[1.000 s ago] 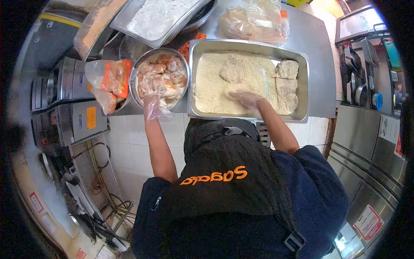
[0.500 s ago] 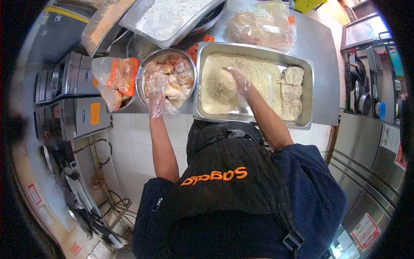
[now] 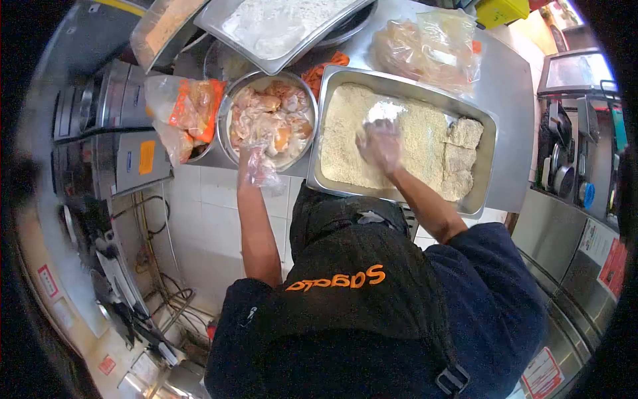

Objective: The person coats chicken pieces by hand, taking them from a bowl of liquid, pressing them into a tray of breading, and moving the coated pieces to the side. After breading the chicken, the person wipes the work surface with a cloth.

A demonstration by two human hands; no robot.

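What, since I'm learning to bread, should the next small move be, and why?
Probably sweep some crumbs over the bright patch with the right hand. The cover looks thin there and thicker around it, and that hand is beside it. The left hand is at the bowl of meat, so a fuller bed may help.

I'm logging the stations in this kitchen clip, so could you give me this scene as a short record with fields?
left hand: gloved, at the near edge of the bowl; grip unclear
right hand: gloved, blurred, over the crumbs; grip unclear
bowl contents: raw meat pieces
large tray: crumbs, with coated pieces lined up at its right end
upper tray: white powder, beyond the bowl
bags: orange-marked bag left of the bowl; clear bag behind the large tray
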